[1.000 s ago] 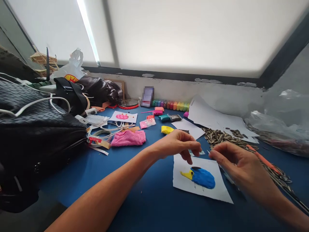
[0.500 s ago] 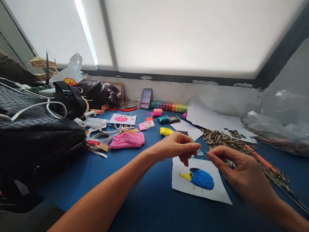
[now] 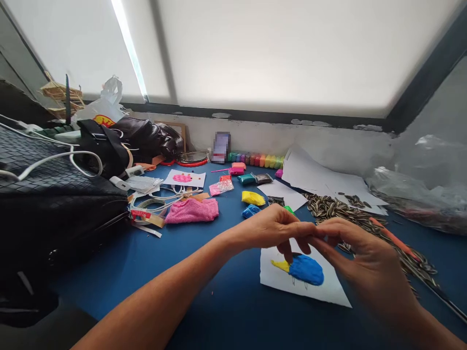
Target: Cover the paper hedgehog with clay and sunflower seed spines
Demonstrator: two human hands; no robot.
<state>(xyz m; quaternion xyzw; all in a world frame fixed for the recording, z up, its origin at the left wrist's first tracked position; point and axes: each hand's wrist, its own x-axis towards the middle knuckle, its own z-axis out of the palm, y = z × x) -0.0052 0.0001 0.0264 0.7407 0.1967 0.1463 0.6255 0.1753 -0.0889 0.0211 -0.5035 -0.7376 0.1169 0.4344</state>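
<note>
Blue and yellow, the figure (image 3: 306, 270) lies on a white sheet (image 3: 330, 290) on the blue table (image 3: 226, 301), its yellow tip pointing to 9 o'clock and pencilled legs below. Both hands overlap the sheet's upper edge: the left hand (image 3: 272, 228) at about 11 o'clock, the right hand (image 3: 365, 253) between 2 and 3. Their fingertips meet at about 12. The right thumb and forefinger are pinched narrow and the left fingers bend downward (whether anything is caught between them, I cannot tell).

Outward from the sheet, seeds (image 3: 326, 208) spread at 1 o'clock, with an orange piece (image 3: 392, 237) at 2. Papers (image 3: 314, 177) lie farther off at 12. At 11 are the yellow packet (image 3: 253, 198), the blue packet (image 3: 250, 210) and, by the wall, the phone (image 3: 221, 147). Pink cloth (image 3: 192, 210) sits at 10, and a black bag (image 3: 62, 223) well apart near 9.
</note>
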